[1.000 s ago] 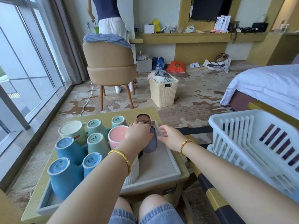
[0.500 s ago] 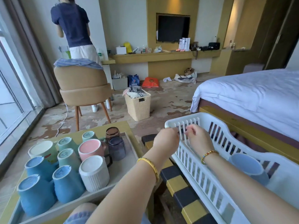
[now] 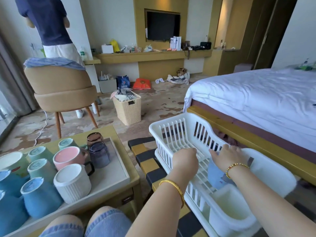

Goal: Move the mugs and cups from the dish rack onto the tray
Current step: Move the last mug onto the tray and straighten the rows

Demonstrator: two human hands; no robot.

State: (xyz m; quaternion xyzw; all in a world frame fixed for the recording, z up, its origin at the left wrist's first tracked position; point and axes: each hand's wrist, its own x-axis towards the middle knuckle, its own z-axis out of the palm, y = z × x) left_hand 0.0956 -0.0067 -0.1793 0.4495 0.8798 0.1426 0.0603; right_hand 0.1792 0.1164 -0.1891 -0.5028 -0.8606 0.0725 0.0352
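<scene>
The white dish rack (image 3: 172, 130) stands on a black-and-yellow bench at lower right. One light blue mug (image 3: 215, 177) stands in it. My right hand (image 3: 227, 155) lies over the mug's top, fingers curled round it. My left hand (image 3: 185, 161) hovers over the rack's grid just left of the mug, fingers loosely curled, holding nothing. On the low table at left, the grey tray (image 3: 118, 177) carries several upturned mugs: blue ones (image 3: 40, 199), green ones, a pink one (image 3: 68, 157), a white ribbed one (image 3: 72, 183) and two dark glass cups (image 3: 99, 154).
A white cutlery holder (image 3: 229, 207) sits at the rack's near end. A bed (image 3: 256, 100) runs along the right, a wicker basket (image 3: 128, 108) and a tan chair (image 3: 61, 93) stand beyond the table, and a person stands behind the chair.
Both hands left the tray and moved right into the dish rack. My right hand came down onto the blue mug. The view swung right with them.
</scene>
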